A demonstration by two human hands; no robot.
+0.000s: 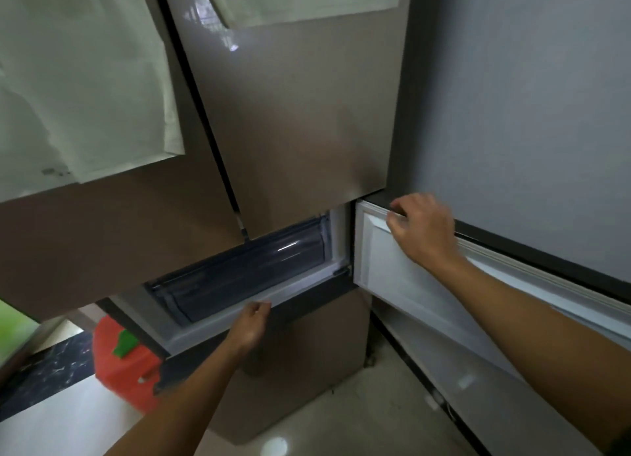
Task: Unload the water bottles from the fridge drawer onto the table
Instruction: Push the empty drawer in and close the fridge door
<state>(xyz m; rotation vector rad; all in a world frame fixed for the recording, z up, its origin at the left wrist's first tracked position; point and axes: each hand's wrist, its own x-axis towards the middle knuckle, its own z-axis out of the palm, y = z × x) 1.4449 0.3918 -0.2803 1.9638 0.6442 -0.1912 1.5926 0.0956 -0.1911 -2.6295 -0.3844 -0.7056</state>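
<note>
**Item: lower fridge compartment, unloading barely begun**

- Fridge drawer (239, 278): we see a dark translucent bin sitting inside the opened lower compartment, not visibly pulled out. Its contents are hidden behind the smoky front.
- Water bottles: we see none, in the drawer or elsewhere. We judge that they remain inside the drawer.
- Table: out of view.
- Small door (392, 278): swung wide open to the right, with its white inner face toward us.
- Right hand (421, 227): grasping the top edge of the small door, fingers curled over it.
- Left hand (251, 326): at the white ledge (205, 322) below the drawer front, fingers bent toward it. We cannot tell whether they clasp the ledge or merely touch it.
- Upper doors (300, 114): closed, brown and glossy, partly draped with pale cloth (85, 80).
- Red bag (126, 363): on the floor (341, 421), to the left of the fridge.

**Progress:** access is gained and nothing more. Left to do, as we judge it: slide the drawer out, lift each bottle, and carry them all to the table.
</note>
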